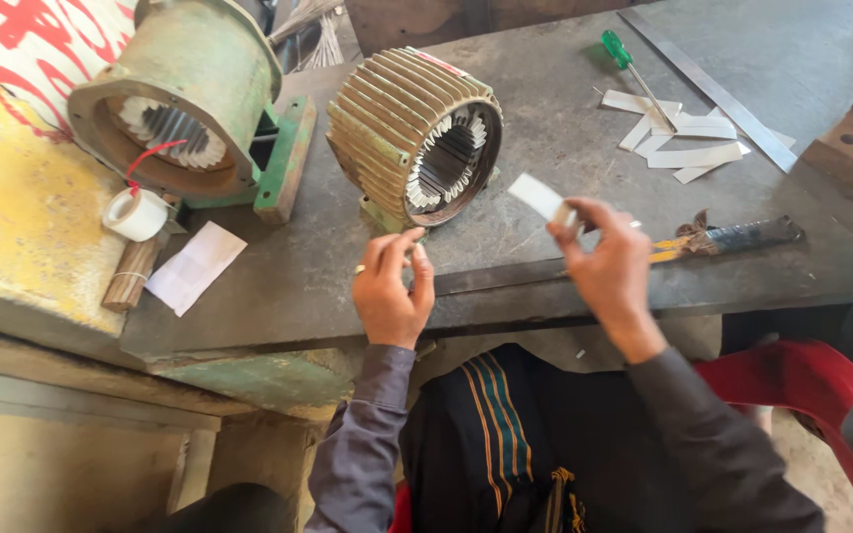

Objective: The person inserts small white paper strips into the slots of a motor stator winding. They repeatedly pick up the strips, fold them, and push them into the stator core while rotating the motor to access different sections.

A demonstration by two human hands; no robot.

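So the right hand point(612, 259) was up over the front edge of the metal table point(565, 109), fingers curled and pinching a small white paper strip point(540, 196) by its lower end, the strip sticking up and to the left of the fingertips. The left hand point(390, 286) was just to the left of it, loosely closed with the fingertips bunched together; couldn't tell if anything was actually between them. There was a ring on 1 finger.

Right behind the left hand, a bit further away, sat the ribbed motor stator point(415, 133) on its side, open end facing both hands, with white insulation bits poking out of the slots. Further left and back from that was a second one, a green stator housing point(190, 94), with a red wire hanging out of its mouth. Below it, well left of the left hand, were a roll of white tape point(135, 213), a wooden handle point(130, 276) and a folded white paper sheet point(195, 266).

Just past the right hand lay a tool with a dark and yellow handle point(723, 237), nearly touching the knuckles. Well beyond that hand was a loose pile of cut paper strips point(688, 143) with a green-handled screwdriver point(634, 74) across them, and a long steel ruler point(713, 94) beside the pile.
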